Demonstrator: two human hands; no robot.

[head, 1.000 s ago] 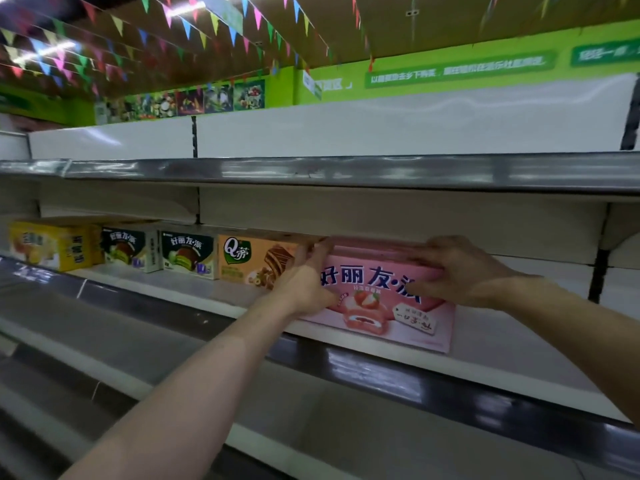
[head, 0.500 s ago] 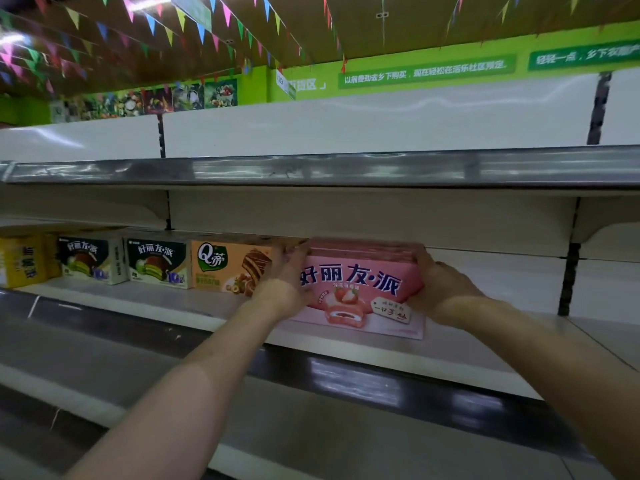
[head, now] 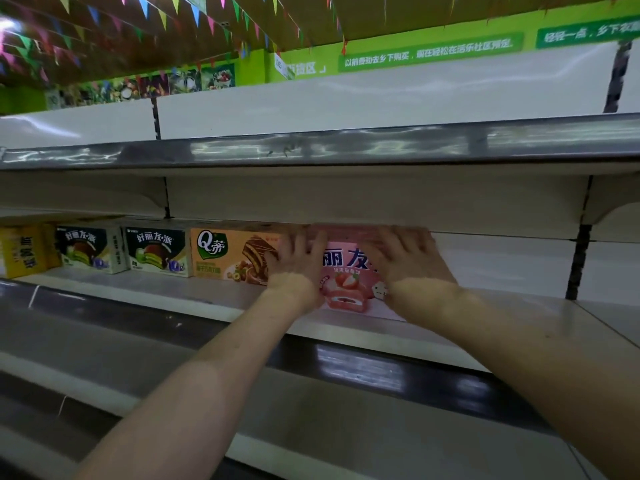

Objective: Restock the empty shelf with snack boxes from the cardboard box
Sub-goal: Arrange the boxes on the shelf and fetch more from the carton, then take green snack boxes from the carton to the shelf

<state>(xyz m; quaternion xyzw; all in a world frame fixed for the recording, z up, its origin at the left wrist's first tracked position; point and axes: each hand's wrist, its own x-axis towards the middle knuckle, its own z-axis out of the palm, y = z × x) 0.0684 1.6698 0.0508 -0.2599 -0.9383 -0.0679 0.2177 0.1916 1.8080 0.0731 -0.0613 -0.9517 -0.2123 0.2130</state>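
A pink snack box (head: 346,282) with a strawberry cake picture stands on the white shelf (head: 491,306), right of an orange box (head: 230,256). My left hand (head: 298,261) lies flat against the pink box's left front, fingers straight and pointing up. On the right front, my right hand (head: 405,259) presses with its fingers spread. Both hands cover much of the box's face. The cardboard box is out of view.
Left of the orange box stand two dark green boxes (head: 157,252) (head: 88,247) and a yellow box (head: 24,251). An upper shelf edge (head: 311,147) runs close above the row. The shelf right of the pink box is bare; a lower shelf (head: 311,410) lies below.
Both hands left the pink box's sides and now press flat on its front. The box has gone back into the row beside the orange box and stands upright.
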